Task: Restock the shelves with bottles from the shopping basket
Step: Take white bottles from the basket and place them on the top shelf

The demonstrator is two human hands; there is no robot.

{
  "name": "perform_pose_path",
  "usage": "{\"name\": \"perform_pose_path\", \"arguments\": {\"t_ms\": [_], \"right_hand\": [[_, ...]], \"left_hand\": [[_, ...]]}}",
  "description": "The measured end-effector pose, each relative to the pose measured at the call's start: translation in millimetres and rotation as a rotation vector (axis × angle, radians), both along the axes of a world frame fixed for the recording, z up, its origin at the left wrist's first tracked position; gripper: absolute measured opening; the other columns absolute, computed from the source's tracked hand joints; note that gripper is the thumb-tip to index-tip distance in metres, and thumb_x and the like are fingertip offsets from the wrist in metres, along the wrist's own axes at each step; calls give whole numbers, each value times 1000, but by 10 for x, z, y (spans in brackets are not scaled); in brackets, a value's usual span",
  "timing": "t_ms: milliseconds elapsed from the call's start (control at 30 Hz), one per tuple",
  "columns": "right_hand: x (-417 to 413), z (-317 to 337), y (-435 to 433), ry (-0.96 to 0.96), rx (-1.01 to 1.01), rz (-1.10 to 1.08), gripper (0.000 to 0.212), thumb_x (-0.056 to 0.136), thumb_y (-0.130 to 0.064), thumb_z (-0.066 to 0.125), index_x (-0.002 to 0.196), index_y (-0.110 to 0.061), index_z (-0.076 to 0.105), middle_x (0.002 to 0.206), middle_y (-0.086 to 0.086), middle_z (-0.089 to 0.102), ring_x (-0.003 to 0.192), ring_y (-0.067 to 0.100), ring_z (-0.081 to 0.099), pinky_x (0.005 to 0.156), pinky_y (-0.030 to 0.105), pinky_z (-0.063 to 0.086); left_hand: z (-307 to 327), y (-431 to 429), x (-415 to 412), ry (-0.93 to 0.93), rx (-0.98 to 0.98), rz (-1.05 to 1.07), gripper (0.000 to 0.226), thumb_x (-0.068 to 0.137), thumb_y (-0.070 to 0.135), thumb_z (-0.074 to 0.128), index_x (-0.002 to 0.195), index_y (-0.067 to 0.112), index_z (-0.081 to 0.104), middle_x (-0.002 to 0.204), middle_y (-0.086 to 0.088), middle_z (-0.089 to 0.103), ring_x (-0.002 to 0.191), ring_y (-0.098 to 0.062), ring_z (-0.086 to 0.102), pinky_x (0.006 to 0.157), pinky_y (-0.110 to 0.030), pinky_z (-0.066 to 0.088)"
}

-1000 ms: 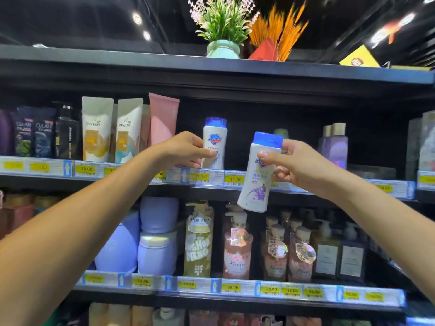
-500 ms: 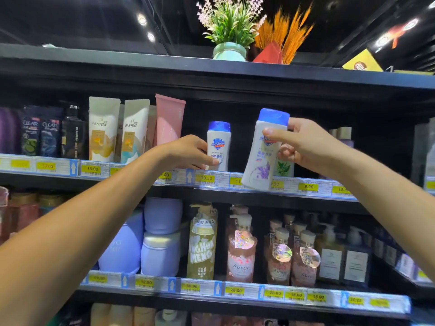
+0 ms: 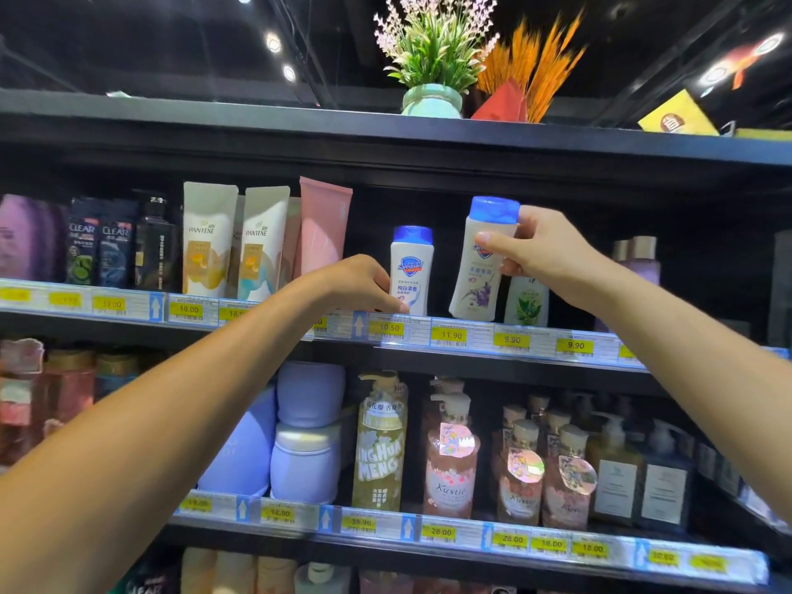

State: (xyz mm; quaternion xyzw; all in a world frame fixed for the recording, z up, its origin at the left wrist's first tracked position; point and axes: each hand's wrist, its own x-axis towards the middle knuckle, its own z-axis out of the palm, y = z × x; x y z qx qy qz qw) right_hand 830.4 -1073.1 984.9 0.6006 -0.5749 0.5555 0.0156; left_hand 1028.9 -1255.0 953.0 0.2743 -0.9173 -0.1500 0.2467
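Head view: R hand (image 3: 553, 255) has its grip curled round the top of a blue-capped lavender-label bottle (image 3: 482, 276), tilted, base at the middle shelf (image 3: 428, 358) edge, btwn the Safeguard bottle (image 3: 412, 272) & a green-leaf bottle (image 3: 527, 302). L hand (image 3: 364, 285) is curled against the Safeguard bottle's lower left side; can't tell if that grip holds it.

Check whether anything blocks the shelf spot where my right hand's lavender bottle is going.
Nothing visible does. The lavender bottle, tilted in the right hand, has its base at an open gap between the Safeguard bottle and the green-leaf bottle.
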Motion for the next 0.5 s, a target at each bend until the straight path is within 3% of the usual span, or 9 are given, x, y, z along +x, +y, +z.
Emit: {"name": "perform_pose_path", "arguments": {"t_ms": [133, 333, 433, 500], "right_hand": [[-43, -112, -131, -2, 76, -53, 23, 94, -32, 73, 114, -22, 71, 101, -2, 76, 78, 6, 65, 64, 19, 52], [-93, -195, -250, -44, 101, -56, 28, 92, -33, 75, 118, -21, 69, 105, 0, 76, 80, 6, 65, 66, 23, 52], [-83, -212, -274, -22, 95, -72, 31, 93, -33, 74, 119, -17, 66, 105, 0, 75, 77, 4, 65, 60, 19, 51], [-78, -226, -283, 2, 97, -90, 31, 94, -35, 72, 118, -17, 65, 106, -1, 74, 79, 5, 66, 58, 17, 51]], "left_hand": [[-12, 16, 15, 5, 11, 12, 35, 87, 46, 79, 102, 14, 80, 102, 2, 78, 100, -22, 73, 93, -51, 60], [-46, 64, -2, 98, 52, 1, 39, 86, 41, 81, 115, 18, 71, 112, 2, 76, 97, -15, 72, 93, -45, 61], [-55, 99, 18, 243, 76, -8, 81, 82, 37, 87, 146, 18, 41, 107, 3, 74, 84, -13, 76, 77, -35, 64], [-63, 102, 43, 296, 9, 2, 109, 79, 39, 88, 160, 28, 16, 106, 8, 70, 77, -10, 76, 64, -28, 62]]}}
